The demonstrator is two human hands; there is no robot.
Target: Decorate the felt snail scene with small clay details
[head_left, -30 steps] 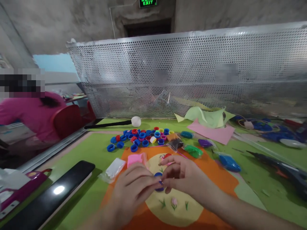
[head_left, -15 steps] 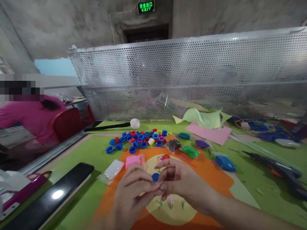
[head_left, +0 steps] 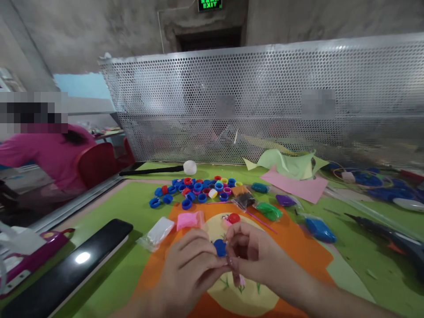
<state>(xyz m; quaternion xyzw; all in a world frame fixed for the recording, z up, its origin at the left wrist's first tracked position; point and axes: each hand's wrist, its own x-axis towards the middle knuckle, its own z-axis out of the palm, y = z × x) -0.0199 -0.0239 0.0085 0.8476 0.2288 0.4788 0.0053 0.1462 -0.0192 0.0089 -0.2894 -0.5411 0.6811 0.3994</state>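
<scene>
My left hand (head_left: 192,263) and my right hand (head_left: 255,254) meet fingertip to fingertip over the orange sheet (head_left: 159,265). Both are closed in a pinch, and whatever is between the fingertips is too small or hidden to name. Just behind the fingertips a round blue piece, like a bottle cap (head_left: 219,247), shows, partly covered by the fingers. Below the hands is a pale yellow paper shape (head_left: 245,302) decorated with a pink tulip (head_left: 241,281) and green leaves. A red round piece (head_left: 234,218) sits on it beyond my right hand.
Several bottle caps (head_left: 202,198) lie piled behind. Bagged clay surrounds the sheet: white (head_left: 160,232), pink (head_left: 188,221), green (head_left: 269,211), blue (head_left: 319,229). A black phone-like slab (head_left: 69,265) lies left, a glue gun (head_left: 391,236) right. A person in pink (head_left: 59,154) sits at far left.
The whole view has shifted slightly, so things appear further right. My hands stay pinched together, with the fingers slightly moved and more of the blue piece showing.
</scene>
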